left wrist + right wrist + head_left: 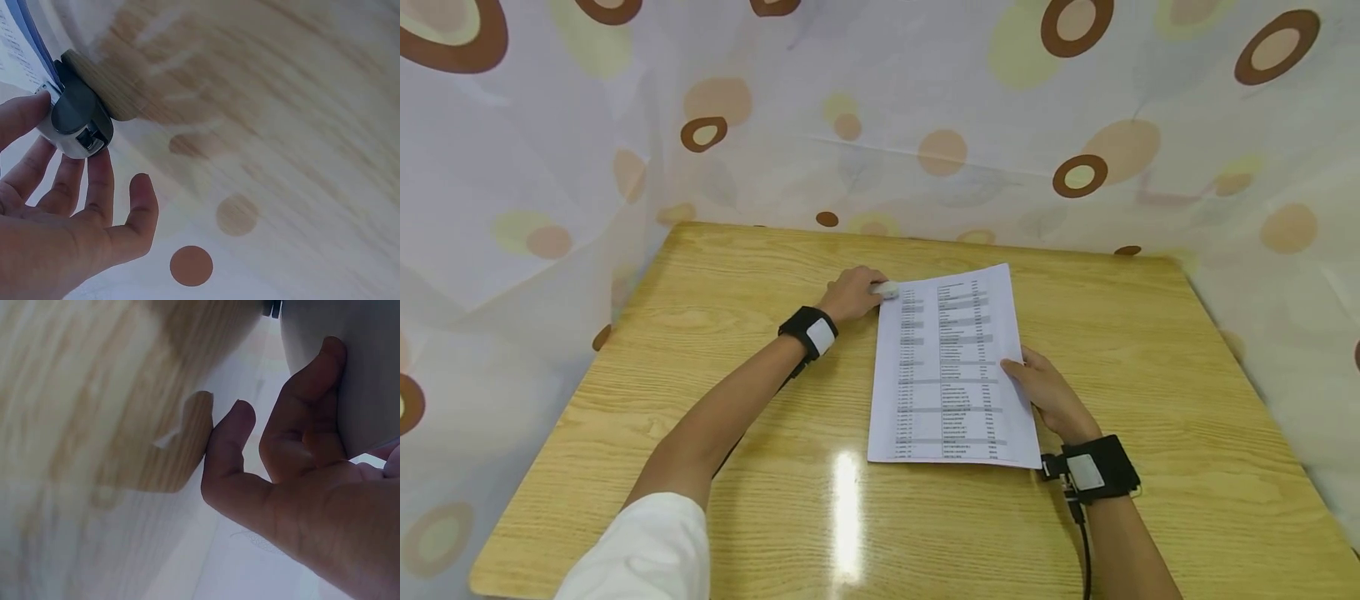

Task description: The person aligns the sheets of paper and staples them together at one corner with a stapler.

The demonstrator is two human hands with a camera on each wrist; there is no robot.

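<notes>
A sheaf of printed paper with table rows and grey bands is tilted over the table. At its upper left corner my left hand grips a small stapler, dark and silver in the left wrist view, its pale end showing in the head view. The corner of the sheets sits at the stapler's mouth; whether a staple has gone in is hidden. My right hand holds the sheaf's right edge, thumb on the printed face and fingers behind. The right wrist view shows those fingers against the paper's underside.
A wood-grain table lies under both arms. A pale curtain with brown and yellow circles stands behind and at the sides. Black straps with cameras are on both wrists, and a cable runs from the right one.
</notes>
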